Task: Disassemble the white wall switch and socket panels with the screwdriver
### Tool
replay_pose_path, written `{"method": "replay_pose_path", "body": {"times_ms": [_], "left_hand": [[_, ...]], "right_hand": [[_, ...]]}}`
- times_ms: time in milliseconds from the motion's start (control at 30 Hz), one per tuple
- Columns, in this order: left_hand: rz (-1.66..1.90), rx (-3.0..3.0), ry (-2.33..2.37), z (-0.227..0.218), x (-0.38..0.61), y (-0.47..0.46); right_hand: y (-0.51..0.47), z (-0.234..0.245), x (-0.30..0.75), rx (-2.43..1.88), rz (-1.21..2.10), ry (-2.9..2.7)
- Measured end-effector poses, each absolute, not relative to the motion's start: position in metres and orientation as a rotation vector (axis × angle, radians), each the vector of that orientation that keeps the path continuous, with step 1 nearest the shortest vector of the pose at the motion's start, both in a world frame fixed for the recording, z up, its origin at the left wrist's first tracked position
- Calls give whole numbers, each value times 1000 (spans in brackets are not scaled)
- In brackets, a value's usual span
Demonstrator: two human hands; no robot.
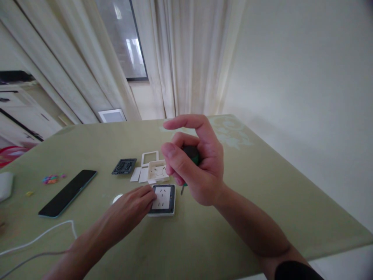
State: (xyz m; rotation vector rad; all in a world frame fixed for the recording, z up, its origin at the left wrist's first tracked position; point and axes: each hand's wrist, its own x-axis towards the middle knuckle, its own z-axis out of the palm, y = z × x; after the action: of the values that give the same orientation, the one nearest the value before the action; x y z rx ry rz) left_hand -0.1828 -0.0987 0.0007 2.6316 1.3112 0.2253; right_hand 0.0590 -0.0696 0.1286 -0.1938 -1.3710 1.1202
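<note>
A wall socket [163, 199] with a white slotted face and a dark frame lies on the table. My left hand [141, 202] rests at its left edge, fingers bent together against it; the fingertips are partly hidden. Raised above the table, my right hand [201, 163] is closed around a screwdriver [191, 153] with a green and black handle. Its metal shaft points down below the fist, and my index finger sticks out to the left. Behind the socket lie a white back box [157, 171], a white frame [150, 158], white cover pieces [140, 174] and a dark plate [124, 166].
On the left lie a black phone [68, 193], small coloured pieces [51, 179], a white case [6, 186] and a white cable [40, 236]. A green cloth covers the table [279, 202]. A wall [305, 77] runs along the right, with curtains [192, 54] behind.
</note>
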Motion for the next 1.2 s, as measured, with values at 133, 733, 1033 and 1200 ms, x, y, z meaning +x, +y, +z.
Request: {"method": "replay_pose_path", "body": {"times_ms": [133, 733, 1033, 1200], "left_hand": [[95, 2584, 1369, 13, -178, -96], [167, 2717, 1355, -4, -170, -97], [189, 2698, 1276, -3, -168, -89], [99, 2703, 1276, 1, -166, -89]], "right_hand": [[-69, 128, 58, -222, 1129, -1369], [-70, 127, 57, -157, 1125, -1377], [-68, 127, 57, -188, 1114, -1394], [-67, 127, 60, -170, 1106, -1434]]}}
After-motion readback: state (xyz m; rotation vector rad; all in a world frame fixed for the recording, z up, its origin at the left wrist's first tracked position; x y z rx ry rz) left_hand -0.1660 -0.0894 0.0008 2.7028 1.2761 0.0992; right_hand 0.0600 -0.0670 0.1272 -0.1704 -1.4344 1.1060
